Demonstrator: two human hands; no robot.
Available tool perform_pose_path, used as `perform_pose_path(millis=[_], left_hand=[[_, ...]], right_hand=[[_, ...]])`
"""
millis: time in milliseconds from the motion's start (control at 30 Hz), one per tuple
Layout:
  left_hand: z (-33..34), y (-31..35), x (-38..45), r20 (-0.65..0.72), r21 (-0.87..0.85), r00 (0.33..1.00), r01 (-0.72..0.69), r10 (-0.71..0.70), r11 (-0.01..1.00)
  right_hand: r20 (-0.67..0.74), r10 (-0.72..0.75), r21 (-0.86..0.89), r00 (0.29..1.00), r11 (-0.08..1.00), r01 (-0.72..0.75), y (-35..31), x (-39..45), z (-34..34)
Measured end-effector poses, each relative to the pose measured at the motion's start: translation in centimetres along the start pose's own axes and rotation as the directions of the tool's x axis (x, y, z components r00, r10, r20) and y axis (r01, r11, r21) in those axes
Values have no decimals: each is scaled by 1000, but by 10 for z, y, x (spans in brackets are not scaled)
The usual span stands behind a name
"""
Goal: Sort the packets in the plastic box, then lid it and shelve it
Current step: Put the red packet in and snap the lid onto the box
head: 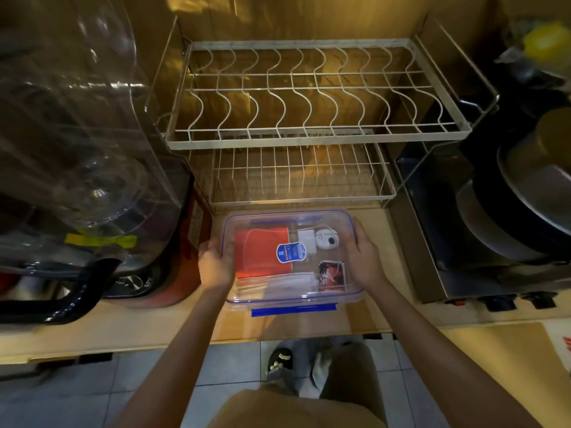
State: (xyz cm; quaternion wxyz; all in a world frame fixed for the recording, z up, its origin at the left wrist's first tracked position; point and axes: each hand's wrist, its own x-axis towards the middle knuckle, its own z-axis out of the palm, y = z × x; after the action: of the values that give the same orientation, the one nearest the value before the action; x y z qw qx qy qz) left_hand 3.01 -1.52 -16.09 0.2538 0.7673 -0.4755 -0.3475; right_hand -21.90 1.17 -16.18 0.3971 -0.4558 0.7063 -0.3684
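A clear plastic box (336,299) with blue-trimmed lid (278,219) on it rests on the wooden counter, in front of the wire rack. Through the lid show a red packet (262,242), a small dark red packet (331,275), white items and a cable. A blue front latch (293,311) hangs at the near side. My left hand (215,263) grips the box's left side and my right hand (363,255) grips its right side.
A two-tier wire dish rack (309,137) stands just behind the box, both shelves bare. Clear plastic containers and a black-handled jug (77,186) crowd the left. A steel appliance with pans (494,211) sits to the right. The counter edge (216,342) is near me.
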Motion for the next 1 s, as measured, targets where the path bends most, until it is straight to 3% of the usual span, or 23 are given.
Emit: perform_pose_path(millis=[67,133,233,300,367,467,600,733,867,1000], left_hand=[[2,2,-4,3,79,1000,-3,3,997],[4,4,-6,14,134,1000,1,-3,991],[3,10,-8,55,172,997,51,-62,984],[2,10,-9,85,183,996,23,-39,983],[1,9,-10,77,134,996,35,-45,990],[5,5,-10,71,112,997,5,-13,994],[8,5,-11,63,75,997,29,-34,997],[12,2,-8,58,20,996,70,-71,997],[12,0,-7,54,-1,995,84,-84,996],[11,0,-9,45,12,998,50,-50,999]], right_hand=[[-10,33,-78,999,996,-34,0,3,1],[-60,35,-265,998,963,-50,-7,9,2],[-78,-95,-664,992,748,19,-23,19,7],[65,-182,-778,981,606,164,-39,26,15],[295,-214,-763,931,534,364,-53,33,25],[488,-77,-700,870,560,442,-66,41,38],[431,68,-757,900,570,320,-73,52,48],[446,178,-737,877,630,246,-80,62,50],[479,177,-680,860,694,236,-80,67,49],[396,32,-638,918,728,250,-71,64,50]])
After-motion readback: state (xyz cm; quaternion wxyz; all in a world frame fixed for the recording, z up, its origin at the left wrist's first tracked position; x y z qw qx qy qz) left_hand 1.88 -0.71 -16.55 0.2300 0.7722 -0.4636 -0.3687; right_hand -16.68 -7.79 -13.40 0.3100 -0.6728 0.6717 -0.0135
